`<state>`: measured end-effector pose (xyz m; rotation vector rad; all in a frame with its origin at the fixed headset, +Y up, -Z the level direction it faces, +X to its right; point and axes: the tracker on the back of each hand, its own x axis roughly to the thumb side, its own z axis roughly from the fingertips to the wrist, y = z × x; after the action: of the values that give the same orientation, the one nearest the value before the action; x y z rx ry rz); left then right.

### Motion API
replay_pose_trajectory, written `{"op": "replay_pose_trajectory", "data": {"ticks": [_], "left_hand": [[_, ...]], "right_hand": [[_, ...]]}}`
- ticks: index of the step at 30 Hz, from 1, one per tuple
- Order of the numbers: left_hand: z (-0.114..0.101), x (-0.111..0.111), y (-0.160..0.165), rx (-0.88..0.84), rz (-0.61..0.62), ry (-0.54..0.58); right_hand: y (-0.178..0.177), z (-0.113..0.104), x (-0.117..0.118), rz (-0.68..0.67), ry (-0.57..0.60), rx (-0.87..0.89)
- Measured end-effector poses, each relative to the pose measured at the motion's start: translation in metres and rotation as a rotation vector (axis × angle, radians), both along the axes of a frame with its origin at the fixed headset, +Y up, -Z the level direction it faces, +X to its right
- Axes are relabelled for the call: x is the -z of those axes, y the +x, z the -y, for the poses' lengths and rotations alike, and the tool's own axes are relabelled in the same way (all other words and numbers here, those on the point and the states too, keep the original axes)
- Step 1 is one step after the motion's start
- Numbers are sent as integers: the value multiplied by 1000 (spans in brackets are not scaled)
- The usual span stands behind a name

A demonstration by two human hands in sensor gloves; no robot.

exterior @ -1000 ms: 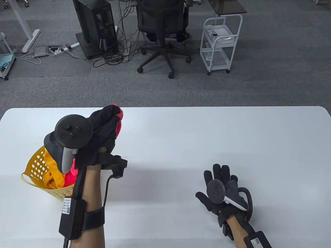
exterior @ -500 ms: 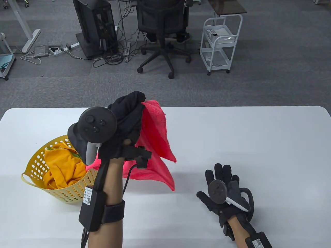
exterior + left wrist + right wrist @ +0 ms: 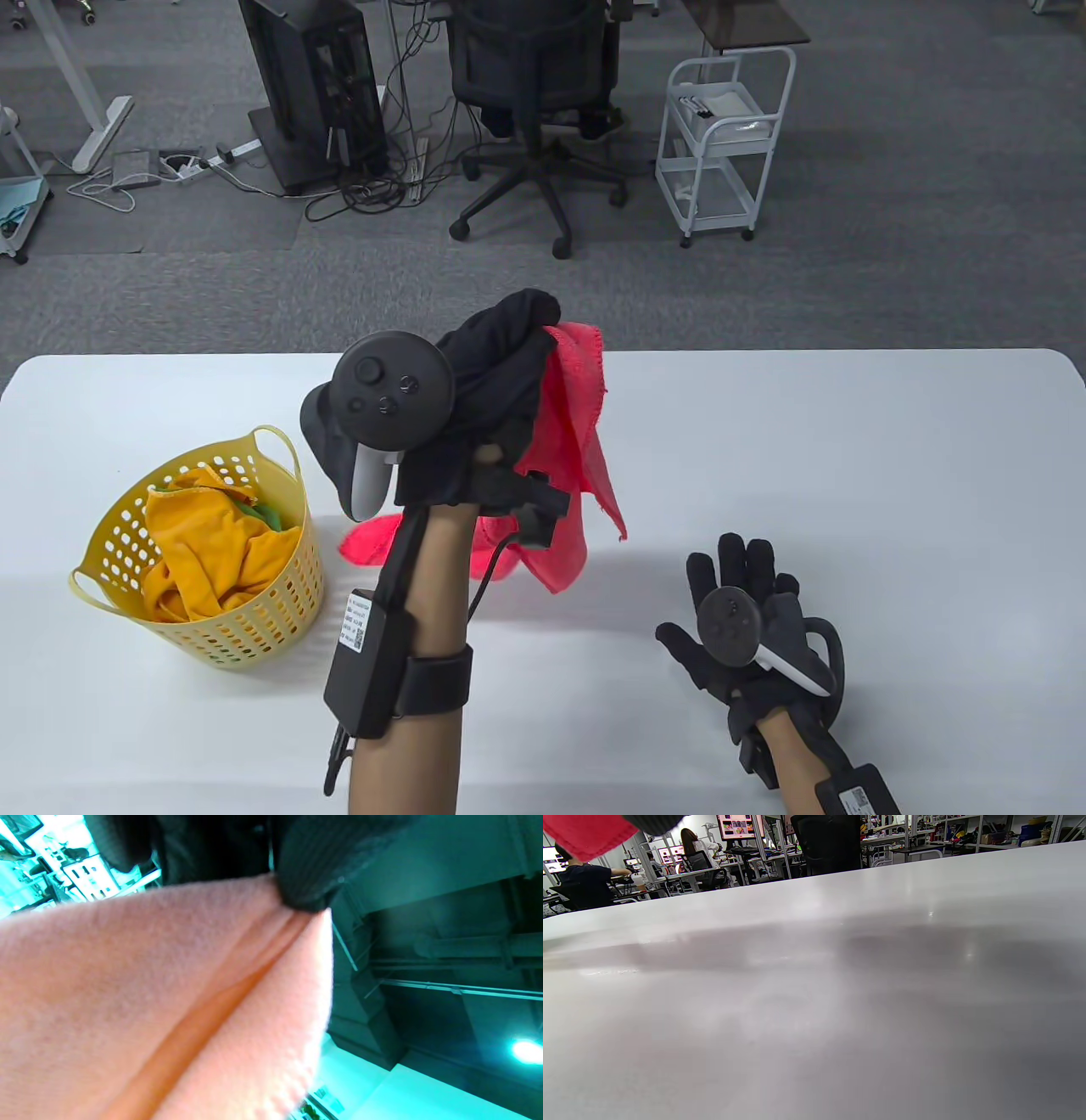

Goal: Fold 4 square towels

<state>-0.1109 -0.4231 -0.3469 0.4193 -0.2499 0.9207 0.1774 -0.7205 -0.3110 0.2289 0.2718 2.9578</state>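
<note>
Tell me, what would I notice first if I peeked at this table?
Probably the bright red towel, dangling in the air from the gloved left hand over the middle of the white table. Next, the yellow basket on the left with an orange towel stuffed inside. The right hand lies flat on the table, holding nothing.

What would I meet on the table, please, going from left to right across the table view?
Yellow basket holding an orange towel → left hand raised, gripping the red towel → right hand resting open on the white table.
</note>
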Motion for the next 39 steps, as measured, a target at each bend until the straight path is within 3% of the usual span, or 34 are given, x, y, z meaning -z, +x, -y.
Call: {"op": "replay_pose_trajectory", "data": {"ticks": [7,11,16,27,33,39], "left_hand": [[21,12,1,26,-47,-39],[42,18,4,60,-16,-75],[93,19,3,115,43,-139],[214,28,-37,305,-27,-306],[251,29,-59,418,-47,-377],[278,32,-68,653,-86,-437]], "right_hand": [[2,-2,0,5,15,9],[2,-3,-1,9,11,10],[2,-3,-1,8,8,5],[0,-2,-1,11,-17,-10],[1,0,2,23,-39,-7],[2,4,5,35,-62,-23]]}}
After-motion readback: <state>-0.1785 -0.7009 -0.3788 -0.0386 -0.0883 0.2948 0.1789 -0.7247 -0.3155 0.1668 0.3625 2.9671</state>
